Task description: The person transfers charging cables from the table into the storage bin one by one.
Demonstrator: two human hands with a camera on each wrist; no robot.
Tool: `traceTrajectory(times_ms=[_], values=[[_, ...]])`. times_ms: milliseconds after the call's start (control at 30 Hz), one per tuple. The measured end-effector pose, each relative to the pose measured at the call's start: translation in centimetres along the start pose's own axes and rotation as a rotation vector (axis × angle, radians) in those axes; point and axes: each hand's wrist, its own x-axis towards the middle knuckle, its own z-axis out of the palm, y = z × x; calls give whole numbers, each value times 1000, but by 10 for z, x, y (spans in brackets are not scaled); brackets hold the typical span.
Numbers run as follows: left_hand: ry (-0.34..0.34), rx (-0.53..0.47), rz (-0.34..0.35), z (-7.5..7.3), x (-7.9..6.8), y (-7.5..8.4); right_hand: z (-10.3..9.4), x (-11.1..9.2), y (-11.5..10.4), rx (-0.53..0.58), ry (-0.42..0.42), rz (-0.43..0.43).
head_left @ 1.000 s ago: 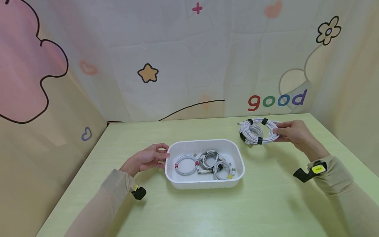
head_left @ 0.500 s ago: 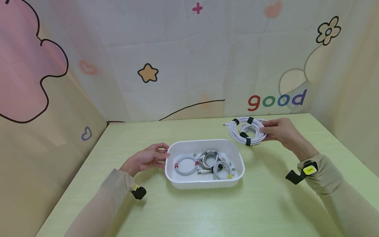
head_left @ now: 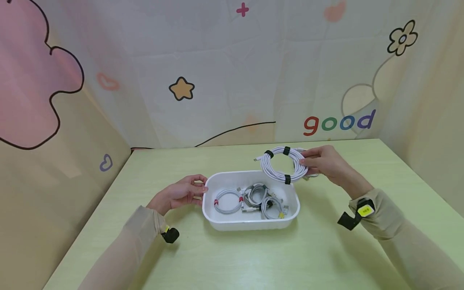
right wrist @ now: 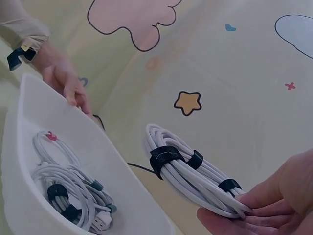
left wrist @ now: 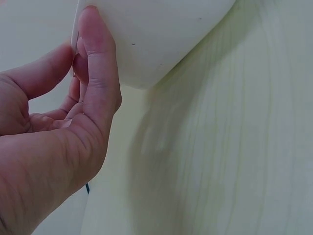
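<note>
My left hand (head_left: 183,191) pinches the rim of a white plastic bin (head_left: 250,226) at its left end, thumb and fingers on either side of the wall. My right hand (head_left: 328,165) grips one side of a large coiled white cable (right wrist: 190,171) bound with black straps. That coil hangs tilted, overlapping the bin's back right corner in the head view, with a connector sticking out on its left. Inside the bin lie a cable coil with red ties (head_left: 229,212), a grey coil (head_left: 248,197) and a smaller one with a yellow tie (head_left: 281,215).
Behind the held coil, another cable (head_left: 312,175) lies on the pale green table (head_left: 232,257), mostly hidden by the coil and right hand. A printed curtain (head_left: 224,72) hangs along the table's back edge.
My right hand has carried the large coiled cable leftward, from beside the bin to its back right corner. The left hand and bin have stayed put.
</note>
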Motion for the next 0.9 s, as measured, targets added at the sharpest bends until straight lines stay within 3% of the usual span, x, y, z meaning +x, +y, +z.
traceTrajectory(times_ms=[900], values=[[9, -5, -7, -1, 1, -2, 82, 13, -14, 1, -169, -19]])
